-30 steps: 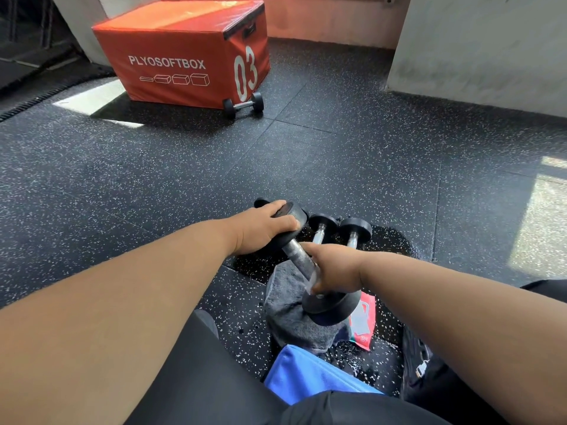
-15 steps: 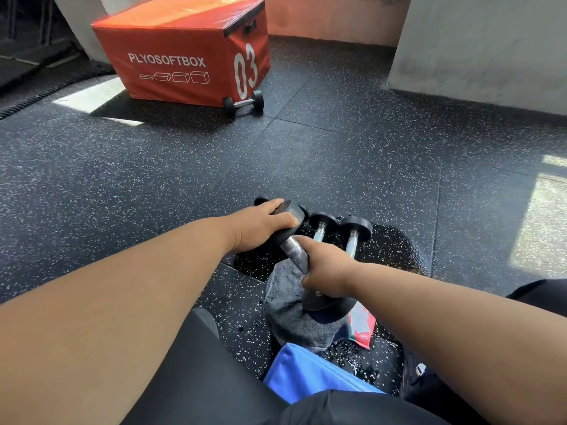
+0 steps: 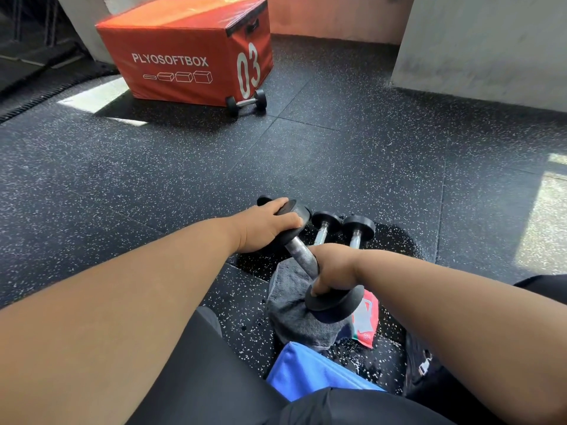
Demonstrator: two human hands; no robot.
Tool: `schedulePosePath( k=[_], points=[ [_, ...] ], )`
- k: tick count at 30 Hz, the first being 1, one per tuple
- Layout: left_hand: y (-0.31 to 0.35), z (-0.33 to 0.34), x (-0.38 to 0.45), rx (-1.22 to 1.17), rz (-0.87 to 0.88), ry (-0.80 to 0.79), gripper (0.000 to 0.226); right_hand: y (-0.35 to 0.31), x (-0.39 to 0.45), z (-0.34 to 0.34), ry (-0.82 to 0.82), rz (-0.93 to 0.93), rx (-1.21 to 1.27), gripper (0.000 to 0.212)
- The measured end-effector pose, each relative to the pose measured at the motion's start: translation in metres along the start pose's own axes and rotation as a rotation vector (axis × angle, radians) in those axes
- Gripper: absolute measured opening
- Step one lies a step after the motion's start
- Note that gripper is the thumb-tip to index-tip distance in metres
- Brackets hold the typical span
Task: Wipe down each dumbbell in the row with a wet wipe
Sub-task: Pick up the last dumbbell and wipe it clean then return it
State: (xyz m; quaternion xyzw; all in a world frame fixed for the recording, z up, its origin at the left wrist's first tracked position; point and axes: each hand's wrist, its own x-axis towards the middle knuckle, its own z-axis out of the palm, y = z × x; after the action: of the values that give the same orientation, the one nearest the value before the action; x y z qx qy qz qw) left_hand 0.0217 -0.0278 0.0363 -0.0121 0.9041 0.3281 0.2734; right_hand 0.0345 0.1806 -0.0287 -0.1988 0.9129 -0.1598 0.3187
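Observation:
A black dumbbell [image 3: 302, 254] with a knurled steel handle is tilted above the floor. My left hand [image 3: 267, 228] grips its far head. My right hand [image 3: 333, 268] wraps the near end of the handle, just above the near head; any wipe in it is hidden. Two more dumbbells [image 3: 325, 227] [image 3: 357, 230] lie side by side just behind, partly covered by my right hand. A red wet wipe packet [image 3: 365, 320] lies on the floor under the near head.
A grey towel [image 3: 294, 311] lies under the held dumbbell, a blue cloth [image 3: 306, 372] nearer me. An orange plyo box [image 3: 184, 56] stands far left with another dumbbell [image 3: 247, 102] against it. A grey wall [image 3: 491, 41] is at far right. The floor looks wet around the dumbbells.
My right hand slid up the handle and back down toward the near head. The dumbbell and my left hand have barely moved.

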Motion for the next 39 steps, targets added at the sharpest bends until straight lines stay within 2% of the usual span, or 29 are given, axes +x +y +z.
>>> schedulePosePath(
  k=[4, 6, 14, 18, 20, 22, 24, 27, 32, 39],
  points=[
    [-0.002, -0.002, 0.000, -0.021, -0.028, 0.002, 0.111, -0.013, -0.004, 0.011, 0.221, 0.021, -0.048, 0.049],
    [-0.003, -0.002, -0.001, -0.046, -0.027, 0.001, 0.109, -0.018, -0.006, 0.015, 0.272, 0.037, 0.007, 0.056],
    [-0.001, -0.001, 0.000, -0.017, -0.019, 0.000, 0.113, -0.016, -0.004, 0.016, 0.268, 0.005, 0.253, 0.083],
    [0.001, -0.001, 0.001, -0.002, -0.011, -0.005, 0.112, -0.006, 0.000, 0.006, 0.120, 0.000, 0.438, 0.087],
    [-0.001, -0.001, 0.001, 0.004, -0.006, -0.004, 0.109, -0.002, 0.001, 0.005, 0.034, -0.005, 0.369, 0.081],
    [-0.001, -0.001, 0.001, 0.005, 0.003, -0.007, 0.106, -0.001, 0.002, 0.008, 0.011, -0.008, 0.229, 0.055],
    [0.000, 0.000, 0.001, 0.016, 0.013, -0.005, 0.106, -0.001, 0.005, 0.012, 0.005, 0.008, 0.211, 0.045],
    [0.000, -0.001, 0.001, 0.016, 0.015, -0.004, 0.107, -0.001, 0.012, 0.013, -0.021, 0.045, 0.213, 0.044],
    [-0.002, -0.001, 0.002, 0.013, 0.014, -0.005, 0.109, -0.001, 0.014, 0.013, 0.021, 0.023, 0.056, 0.038],
    [-0.002, 0.000, 0.004, 0.000, 0.007, -0.008, 0.106, -0.001, 0.006, 0.005, 0.050, 0.017, -0.103, 0.041]
  ],
)
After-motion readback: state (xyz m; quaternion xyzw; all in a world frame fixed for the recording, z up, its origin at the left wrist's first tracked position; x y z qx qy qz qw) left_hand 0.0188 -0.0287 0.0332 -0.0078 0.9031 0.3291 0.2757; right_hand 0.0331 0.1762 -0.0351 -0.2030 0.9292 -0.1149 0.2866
